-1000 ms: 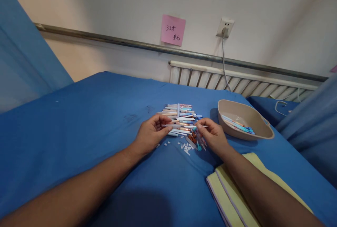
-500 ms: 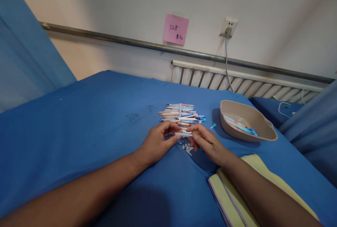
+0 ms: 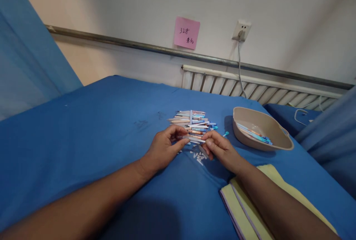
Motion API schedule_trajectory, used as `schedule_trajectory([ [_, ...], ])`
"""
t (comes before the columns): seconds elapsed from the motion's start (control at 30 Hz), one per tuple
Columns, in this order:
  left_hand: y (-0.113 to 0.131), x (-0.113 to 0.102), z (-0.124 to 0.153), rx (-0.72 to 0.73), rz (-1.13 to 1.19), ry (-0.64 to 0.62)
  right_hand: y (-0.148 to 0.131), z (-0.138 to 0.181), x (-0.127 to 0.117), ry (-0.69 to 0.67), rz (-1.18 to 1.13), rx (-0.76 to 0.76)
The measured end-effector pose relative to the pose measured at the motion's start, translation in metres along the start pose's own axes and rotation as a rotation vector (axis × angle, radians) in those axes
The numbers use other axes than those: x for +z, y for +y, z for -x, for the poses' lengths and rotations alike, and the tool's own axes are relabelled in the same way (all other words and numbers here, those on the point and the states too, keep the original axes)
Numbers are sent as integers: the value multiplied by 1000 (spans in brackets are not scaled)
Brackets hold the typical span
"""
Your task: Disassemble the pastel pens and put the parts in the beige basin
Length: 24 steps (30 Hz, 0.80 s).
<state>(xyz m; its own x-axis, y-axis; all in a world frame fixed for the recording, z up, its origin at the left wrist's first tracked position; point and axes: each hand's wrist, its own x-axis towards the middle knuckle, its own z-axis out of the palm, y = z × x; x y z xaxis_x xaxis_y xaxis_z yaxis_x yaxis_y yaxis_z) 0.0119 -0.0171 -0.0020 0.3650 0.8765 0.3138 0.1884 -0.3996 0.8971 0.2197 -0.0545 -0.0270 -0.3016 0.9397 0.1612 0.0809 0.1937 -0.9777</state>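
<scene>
A slim white pen (image 3: 197,141) lies level between my hands. My left hand (image 3: 164,145) pinches its left end between thumb and fingers. At its right end, my right hand (image 3: 221,151) closes thumb and forefinger on it, and a pale translucent piece (image 3: 203,151) shows under those fingers. Just beyond my hands, many pens (image 3: 191,117) lie side by side on the blue cloth, with a pale lilac stick across them. Small white scraps (image 3: 198,157) are scattered below my hands. My fingertips partly hide the nearest pens.
A beige basin (image 3: 263,119) with several blue and white pens inside stands to the right. The folded yellow towel (image 3: 250,203) lies under my right forearm. A small teal piece (image 3: 226,134) rests left of the basin. Behind the blue-covered surface is a radiator (image 3: 217,80).
My left hand has shifted slightly left and up. The translucent piece now shows lower, under my right fingers, and a slim white pen spans the hands.
</scene>
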Motion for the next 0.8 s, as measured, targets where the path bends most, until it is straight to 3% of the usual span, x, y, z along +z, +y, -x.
schedule_trajectory([
  [0.23,1,4,4,20,-52,-64,-4,1,7,-35,-17,19],
  [0.37,-4,-1,-1,33,-119,-88,-3,0,-2,-31,4,52],
  [0.5,-6,-12,-7,129,-354,-313,-9,2,-26,-59,220,100],
  [0.63,-3,-18,-8,190,-558,-498,-24,10,-44,-189,394,239],
  [0.8,0,-16,-7,47,-572,-388,-47,22,-48,-313,461,459],
])
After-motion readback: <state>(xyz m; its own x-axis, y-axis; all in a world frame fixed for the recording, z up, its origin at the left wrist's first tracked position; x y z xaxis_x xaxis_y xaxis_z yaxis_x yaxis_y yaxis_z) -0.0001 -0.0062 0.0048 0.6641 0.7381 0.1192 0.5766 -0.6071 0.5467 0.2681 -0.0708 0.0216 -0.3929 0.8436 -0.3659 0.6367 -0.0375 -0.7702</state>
